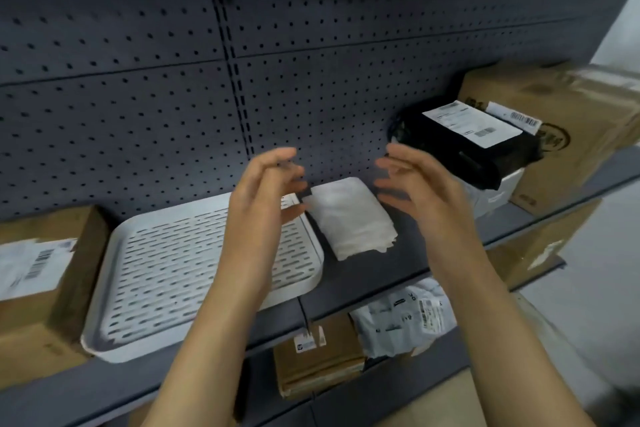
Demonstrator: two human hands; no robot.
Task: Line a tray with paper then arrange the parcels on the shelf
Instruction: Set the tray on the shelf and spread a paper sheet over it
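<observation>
A white slotted tray [149,270] lies flat on the dark shelf [363,274], with nothing in it. Just right of it lies a folded stack of white paper [353,218]. My left hand [266,191] hovers over the tray's right end, fingers apart and empty. My right hand [419,187] is raised to the right of the paper, also open and empty, palm facing the left hand. A black parcel [464,146] with a white label rests on white parcels at the right. A brown box [554,128] stands behind it.
A brown cardboard box [38,284] with a label stands left of the tray. On the lower shelf lie a flat brown box [318,364] and a grey plastic mailer [405,319]. A dark pegboard wall [173,97] backs the shelf.
</observation>
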